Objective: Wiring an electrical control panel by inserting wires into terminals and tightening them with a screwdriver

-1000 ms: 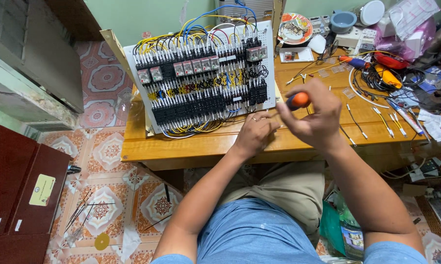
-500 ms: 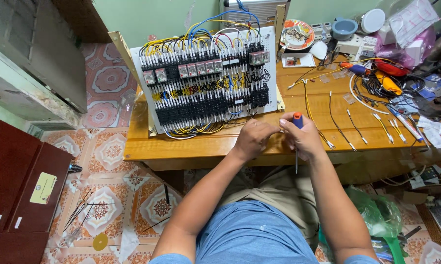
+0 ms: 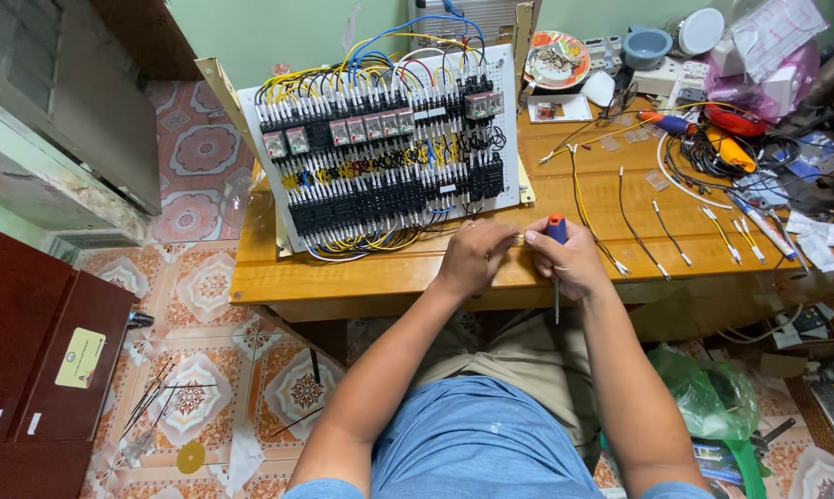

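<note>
A screwdriver was gripped in the right hand; a small wire end was pinched by the left hand, below the wired relay panel.

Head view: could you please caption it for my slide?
Both hands, left and right, meet at a wooden table's edge, right gripping a screwdriver.

A single head-worn camera looks steeply down from close above at the wooden table, just beyond both hands.
</note>
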